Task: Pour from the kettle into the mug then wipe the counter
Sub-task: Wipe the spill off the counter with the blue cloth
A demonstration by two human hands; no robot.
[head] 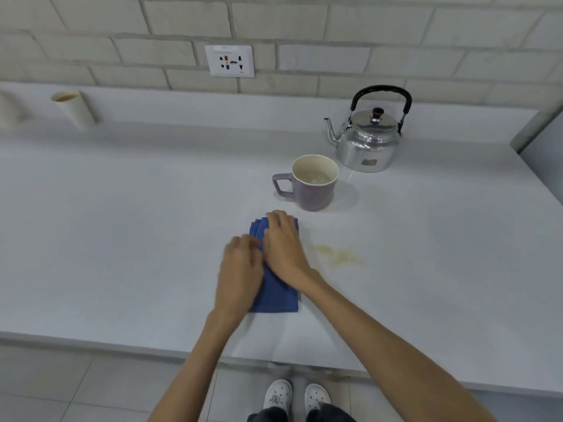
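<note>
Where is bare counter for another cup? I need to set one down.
Free: the wide stretch between the pale paper cup and the purple ceramic mug. Crowded: around the steel kettle, the folded blue cloth under both hands, and the tan spill.

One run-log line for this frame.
kettle set down | mug filled | both hands on cloth | stain unwiped

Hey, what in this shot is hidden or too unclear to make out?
Head view only:
- Blue cloth: its middle is hidden under left hand and right hand.
- Kettle: contents hidden by its lid.
- Wall socket: label print too small.
- Pale object at far left: cut off, blurred.
</note>
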